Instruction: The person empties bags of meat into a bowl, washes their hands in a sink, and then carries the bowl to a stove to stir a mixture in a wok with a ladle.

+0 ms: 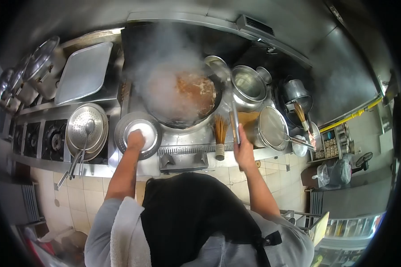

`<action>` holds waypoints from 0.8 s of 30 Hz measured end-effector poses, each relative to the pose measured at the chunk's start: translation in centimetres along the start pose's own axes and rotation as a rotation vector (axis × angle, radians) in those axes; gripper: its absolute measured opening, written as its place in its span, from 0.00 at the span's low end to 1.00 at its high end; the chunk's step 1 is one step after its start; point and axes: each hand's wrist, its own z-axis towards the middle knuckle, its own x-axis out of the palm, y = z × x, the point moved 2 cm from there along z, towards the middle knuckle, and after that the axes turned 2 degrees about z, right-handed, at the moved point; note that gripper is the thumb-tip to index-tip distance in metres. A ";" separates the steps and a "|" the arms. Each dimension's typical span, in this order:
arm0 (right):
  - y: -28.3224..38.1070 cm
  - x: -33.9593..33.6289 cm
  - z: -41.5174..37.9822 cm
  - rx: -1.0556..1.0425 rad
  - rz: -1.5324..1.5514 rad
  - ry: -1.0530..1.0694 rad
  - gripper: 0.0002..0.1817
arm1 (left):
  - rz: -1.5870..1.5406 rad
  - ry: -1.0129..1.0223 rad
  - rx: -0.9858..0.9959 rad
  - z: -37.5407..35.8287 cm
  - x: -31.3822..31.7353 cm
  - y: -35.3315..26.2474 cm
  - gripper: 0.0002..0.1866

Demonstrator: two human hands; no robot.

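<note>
My left hand point(136, 140) reaches into a steel bowl point(121, 130) with something white point(149, 132) inside; its fingers look bunched, and their tips are hidden. With closed fingers, my right hand point(243, 151) grips the long handle point(235, 122) of a ladle point(217, 66), whose round head is at the wok's right rim. Steam rises over the large wok point(182, 124), which holds reddish-brown, bubbling food point(194, 93). Between the wok and my right hand lies a bamboo brush point(220, 135).
Strainers point(87, 127) rest on the left burners, near a metal tray point(84, 71) and lidded pots point(44, 66). On the right are steel bowls point(249, 84), a mesh sieve point(272, 127), a dark pot point(297, 95) and a second brush point(300, 113). A yellow pipe point(352, 113) runs along the right wall.
</note>
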 end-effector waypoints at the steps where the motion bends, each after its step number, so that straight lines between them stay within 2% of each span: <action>1: 0.8 -1.7 1.6 0.220 -0.037 0.049 0.45 | -0.021 -0.015 0.034 -1.3 -1.4 -0.6 0.31; 2: -3.4 -1.1 3.7 0.131 -0.110 -0.061 0.43 | -0.045 -0.029 0.066 -2.8 -2.9 -1.3 0.34; 3: -6.0 -1.2 5.7 0.149 -0.153 -0.116 0.41 | -0.044 0.007 0.060 -3.9 -4.1 -2.2 0.47; 5: -11.1 -1.0 10.1 0.234 -0.306 -0.149 0.43 | 0.007 0.024 0.040 -3.5 -3.5 -2.4 0.50; 6: -11.2 -1.1 11.7 0.232 -0.311 -0.150 0.43 | 0.062 0.040 0.013 -3.5 -3.3 -2.4 0.53; 8: -11.7 -0.9 14.1 0.561 0.010 -0.121 0.31 | 0.099 0.081 -0.022 -3.4 -4.0 -3.3 0.55; 9: -13.1 -0.8 15.5 0.556 0.007 -0.120 0.31 | 0.147 0.082 -0.045 -3.6 -4.6 -3.7 0.56; 11: -18.0 0.6 17.3 0.733 1.178 -0.108 0.10 | 0.196 0.092 -0.068 -3.4 -4.5 -3.9 0.57; 12: -17.7 0.0 17.2 0.740 1.174 -0.106 0.10 | 0.152 0.067 -0.083 -3.1 -4.2 -3.7 0.57; 13: -16.4 -1.0 16.8 0.788 1.475 -0.029 0.02 | 0.110 0.045 -0.099 -2.9 -3.9 -3.6 0.57; 14: -14.7 -1.9 16.1 0.830 1.777 0.050 0.05 | 0.110 0.059 -0.101 -2.8 -3.8 -3.6 0.57; 16: -12.6 -3.2 14.3 0.821 1.749 0.018 0.06 | 0.094 0.105 -0.107 -2.6 -4.1 -4.1 0.54; 17: -11.5 -4.0 13.3 0.789 1.713 -0.002 0.05 | 0.120 0.062 -0.080 -2.6 -4.1 -4.3 0.50; 20: -11.3 -5.5 11.0 0.760 1.675 0.035 0.04 | 0.099 0.020 -0.091 -1.7 -2.7 -3.8 0.48; 21: -11.4 -5.9 10.0 0.722 1.632 0.062 0.04 | 0.074 0.023 -0.089 -1.7 -2.7 -3.8 0.42; 22: -11.3 -6.2 9.0 0.681 1.590 0.089 0.04 | 0.075 0.031 -0.092 -1.4 -2.1 -3.5 0.42; 24: -10.8 -6.8 6.3 0.696 1.511 0.063 0.03 | 0.054 -0.023 -0.071 -0.5 -0.9 -2.8 0.34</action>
